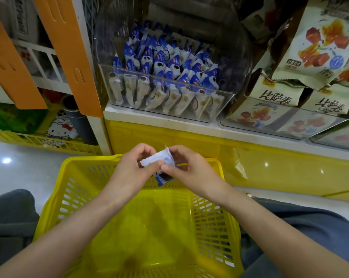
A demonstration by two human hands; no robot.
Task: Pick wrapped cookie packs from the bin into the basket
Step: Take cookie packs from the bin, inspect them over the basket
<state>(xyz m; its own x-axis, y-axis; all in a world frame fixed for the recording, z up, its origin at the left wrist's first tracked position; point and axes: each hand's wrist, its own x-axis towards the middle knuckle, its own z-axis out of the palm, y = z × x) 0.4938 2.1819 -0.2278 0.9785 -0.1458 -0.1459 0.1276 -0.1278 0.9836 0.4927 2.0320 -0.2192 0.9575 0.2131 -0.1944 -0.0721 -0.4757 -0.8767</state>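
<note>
**One pack held over the basket, ready to drop**

The step in hand looks like delivery. The left hand (pixel 132 169) and right hand (pixel 189 169) meet over the far rim of the yellow slatted plastic basket (pixel 85 159). Fingers and thumbs of both pinch a small white-and-blue wrapped cookie pack (pixel 159 163) between them. It could be two packs pressed together; the hands hide too much to say. The pack hangs above the basket, not yet in it. The next move, I judge, calls for both hands to let go so the pack falls inside, then a reach up to the bin.

At far left, a low yellow lattice crate (pixel 49 143) on the floor holds a cartoon-cat printed item. The basket's floor appears bare. Above, on the white shelf, the clear plastic bin (pixel 225 94) is packed with upright blue-and-white cookie packs (pixel 165 63). Just to its right, a second clear bin (pixel 290 125) carries beige snack bags (pixel 280 95).
</note>
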